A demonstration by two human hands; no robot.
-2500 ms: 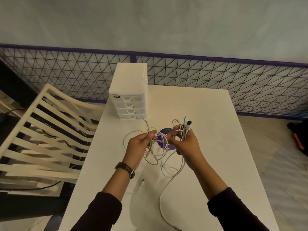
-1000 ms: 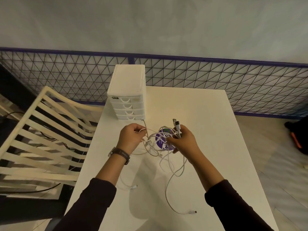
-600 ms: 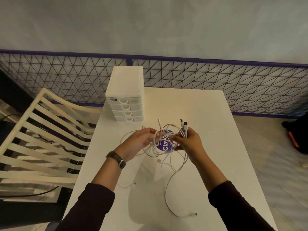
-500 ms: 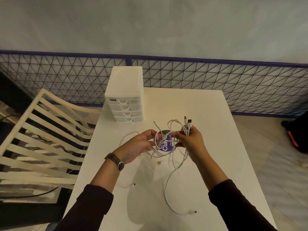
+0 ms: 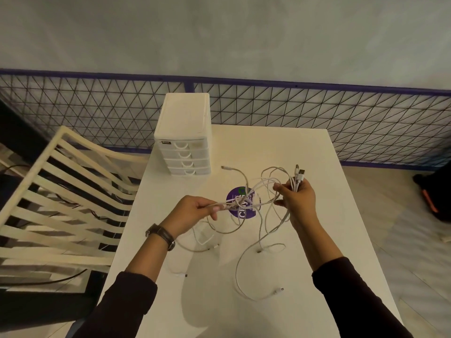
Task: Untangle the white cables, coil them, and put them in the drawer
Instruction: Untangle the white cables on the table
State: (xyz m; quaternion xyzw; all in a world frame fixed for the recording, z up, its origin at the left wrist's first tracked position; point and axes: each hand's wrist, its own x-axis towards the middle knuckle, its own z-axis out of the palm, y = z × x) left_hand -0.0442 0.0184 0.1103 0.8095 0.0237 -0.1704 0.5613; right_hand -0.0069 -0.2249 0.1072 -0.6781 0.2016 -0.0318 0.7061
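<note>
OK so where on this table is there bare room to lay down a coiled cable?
Bare table lies right of the drawer unit, up to the far edge. The middle is crowded: white cables trail from both hands across the purple sticker toward the near edge.

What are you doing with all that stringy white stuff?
A person is sorting out a knot of white cables above a white table. The right hand grips a bunch of plug ends pointing up. The left hand pinches strands and pulls them sideways. The cables are tangled between the hands, and loose ends trail on the table. The little drawer unit at the back has all its drawers shut, so nothing is coiled or put away yet.
</note>
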